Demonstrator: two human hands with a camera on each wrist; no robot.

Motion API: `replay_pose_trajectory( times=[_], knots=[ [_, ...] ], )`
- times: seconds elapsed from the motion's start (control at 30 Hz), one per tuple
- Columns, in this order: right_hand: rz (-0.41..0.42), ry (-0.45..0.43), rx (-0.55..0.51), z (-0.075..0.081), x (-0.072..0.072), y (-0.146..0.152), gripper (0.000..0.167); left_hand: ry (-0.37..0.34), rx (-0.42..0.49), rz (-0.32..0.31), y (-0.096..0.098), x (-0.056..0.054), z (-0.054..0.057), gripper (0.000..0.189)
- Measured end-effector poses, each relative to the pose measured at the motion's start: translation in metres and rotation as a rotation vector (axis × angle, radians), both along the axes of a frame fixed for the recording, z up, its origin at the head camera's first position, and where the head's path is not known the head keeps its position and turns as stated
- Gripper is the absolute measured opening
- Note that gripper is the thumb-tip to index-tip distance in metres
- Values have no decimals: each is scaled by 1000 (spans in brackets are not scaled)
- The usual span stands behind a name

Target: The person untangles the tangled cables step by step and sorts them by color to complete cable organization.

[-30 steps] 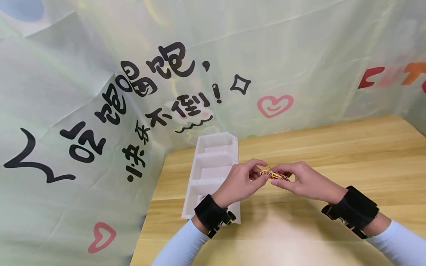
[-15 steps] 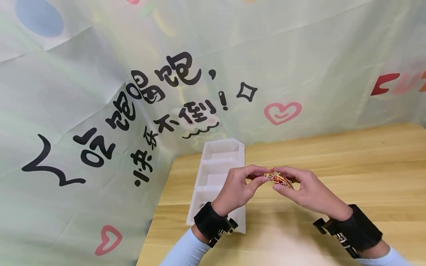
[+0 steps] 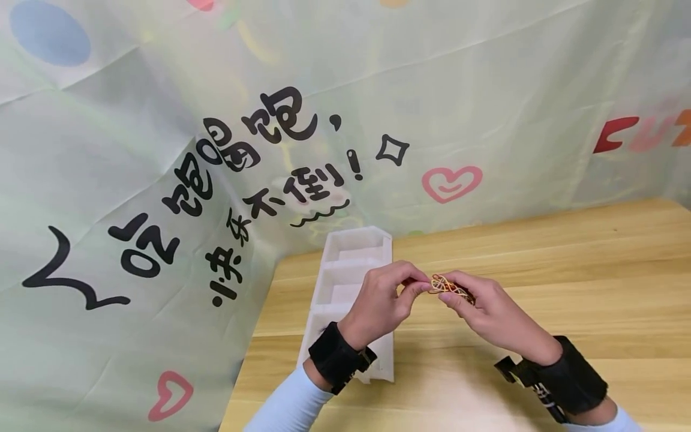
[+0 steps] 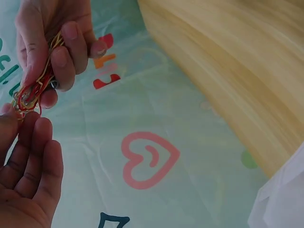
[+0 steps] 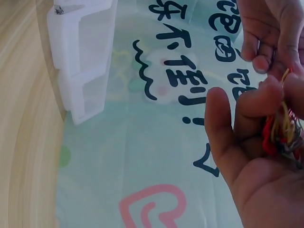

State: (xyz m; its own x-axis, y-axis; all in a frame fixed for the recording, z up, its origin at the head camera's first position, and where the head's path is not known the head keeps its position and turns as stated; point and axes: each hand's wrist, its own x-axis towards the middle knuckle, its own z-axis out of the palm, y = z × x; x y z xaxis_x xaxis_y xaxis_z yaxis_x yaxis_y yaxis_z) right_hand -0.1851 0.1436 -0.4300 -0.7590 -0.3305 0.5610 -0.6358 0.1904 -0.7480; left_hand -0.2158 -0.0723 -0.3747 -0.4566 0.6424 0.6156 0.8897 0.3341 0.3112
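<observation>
Lying between 2 hands [image 3: 380,303] [image 3: 499,309], tangled cords [image 3: 449,288] are pinched by both.

Had room to pass over the bench [image 3: 561,258] beyond and right of the right hand [image 3: 496,309], but met a stringy tangle [image 3: 449,287] between it and the left hand [image 3: 376,300], a walled white tray [image 3: 353,265] partly hidden by the latter, and the printed curtain [image 3: 529,108] along the back and left edges.

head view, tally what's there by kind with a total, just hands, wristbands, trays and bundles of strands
Hands: 2, left hand and right hand
Black wristbands: 2, left wristband and right wristband
Trays: 1, white tray
Bundles: 1, strand bundle
Total: 6
</observation>
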Motion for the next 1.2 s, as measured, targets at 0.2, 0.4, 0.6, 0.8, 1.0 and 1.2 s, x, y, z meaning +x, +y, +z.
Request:
replay_pose_trajectory(
  times=[0.2,0.4,0.6,0.8,1.0,1.2],
  knots=[
    [11,-59,1,1,2,-1,15,26,-17,12,3,-1,4,6],
    [-2,-66,24,3,4,-3,13,36,14,64,-4,-2,12,5],
    [-41,-44,33,4,5,1,15,2,49,152,-15,-5,13,4],
    [-14,-58,33,2,4,4,15,-113,0,52,-19,-2,15,6],
    [68,10,31,-2,3,5,23,-399,-180,-105,-11,-4,24,15],
    [102,131,67,-3,3,4,34,-319,-341,-125,-2,-5,26,30]
  ],
)
